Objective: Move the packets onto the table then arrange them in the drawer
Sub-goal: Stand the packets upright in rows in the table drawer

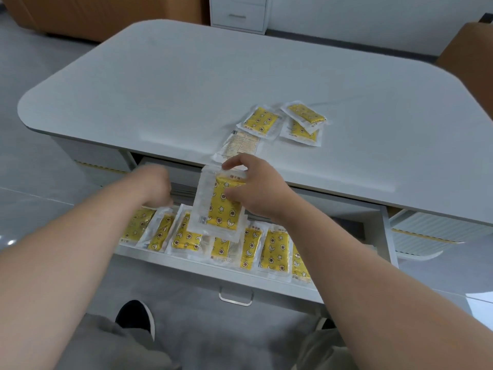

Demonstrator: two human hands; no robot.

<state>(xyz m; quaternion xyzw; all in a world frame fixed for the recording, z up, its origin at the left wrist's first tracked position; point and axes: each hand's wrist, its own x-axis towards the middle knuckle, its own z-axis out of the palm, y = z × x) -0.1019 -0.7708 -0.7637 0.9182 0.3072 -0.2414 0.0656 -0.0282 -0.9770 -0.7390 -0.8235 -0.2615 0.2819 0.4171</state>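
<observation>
My right hand point(256, 185) pinches a yellow star-patterned packet point(217, 206) by its top edge and holds it upright over the open drawer point(213, 265). Several more yellow packets point(274, 252) lie in a row inside the drawer. My left hand point(156, 186) reaches over the drawer's back left part, blurred, fingers curled downward; whether it holds anything is unclear. On the white table point(160, 84) lie a few packets: one face up point(260, 121), two overlapping point(304, 124), and one face down point(240, 145) near the front edge.
The drawer's metal handle point(236, 296) sits at its front. A ribbed white side panel point(432, 231) is at the right under the tabletop. My knees and a black shoe point(136, 316) are below the drawer. A white cabinet point(237, 12) stands behind the table.
</observation>
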